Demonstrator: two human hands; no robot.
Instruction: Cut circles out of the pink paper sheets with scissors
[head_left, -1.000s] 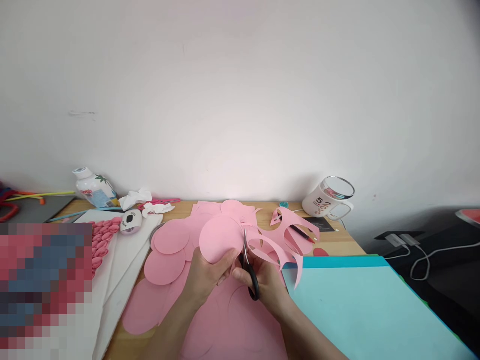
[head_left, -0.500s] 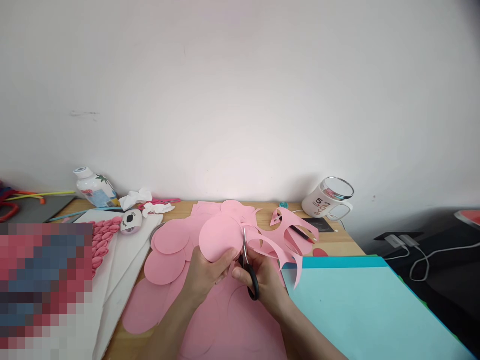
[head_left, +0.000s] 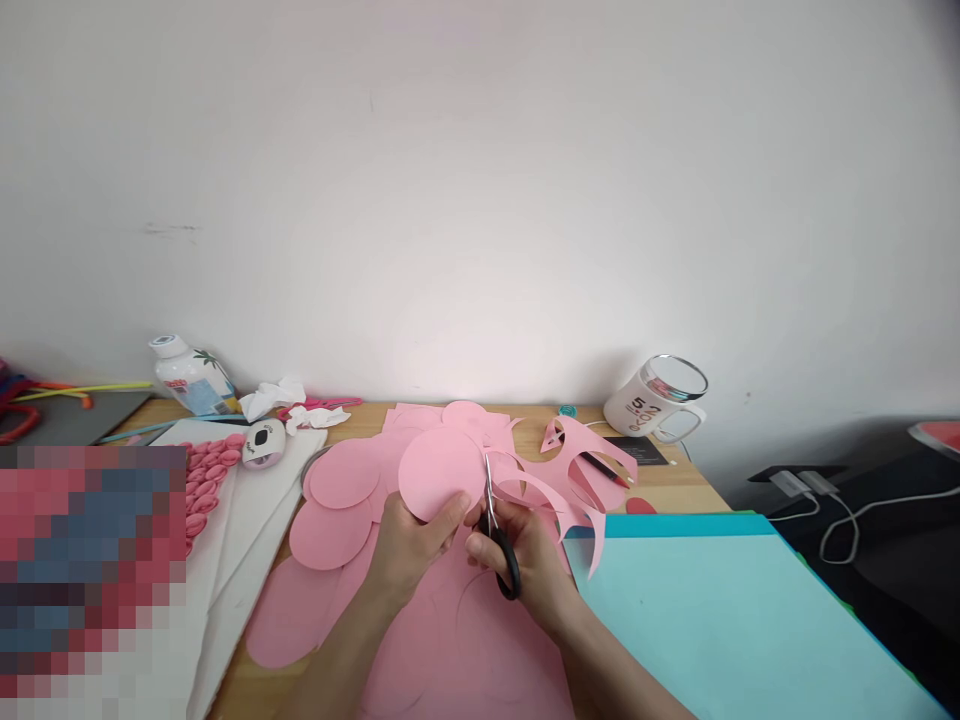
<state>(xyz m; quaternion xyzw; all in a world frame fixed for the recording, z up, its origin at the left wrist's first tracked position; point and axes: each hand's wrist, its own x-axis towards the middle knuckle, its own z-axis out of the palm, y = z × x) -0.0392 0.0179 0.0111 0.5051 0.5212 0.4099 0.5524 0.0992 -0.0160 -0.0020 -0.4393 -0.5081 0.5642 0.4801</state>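
Observation:
A pink paper circle (head_left: 441, 470) is pinched between the thumb and fingers of my left hand (head_left: 420, 545), thumb on top near its lower right edge. My right hand (head_left: 525, 555) is closed round the black handles of a pair of scissors (head_left: 504, 560). The metal blades point up and away, alongside the circle's right edge. Under and around both hands lie several more pink circles (head_left: 331, 533) and pink sheets (head_left: 499, 640) with faint round outlines. Pink paper offcuts (head_left: 559, 470) with curved holes lie to the right of the blades.
A white mug (head_left: 649, 400) stands at the back right, beyond a stack of light blue sheets (head_left: 720, 610). At the back left are a white bottle (head_left: 193, 378), crumpled tissues (head_left: 274, 398) and a small white device (head_left: 264, 443). White boards (head_left: 251, 550) lie left. The wall rises behind.
The scissor blades and the circle's edge have shifted very slightly against each other. Both hands keep their grips, and the things around them stay put.

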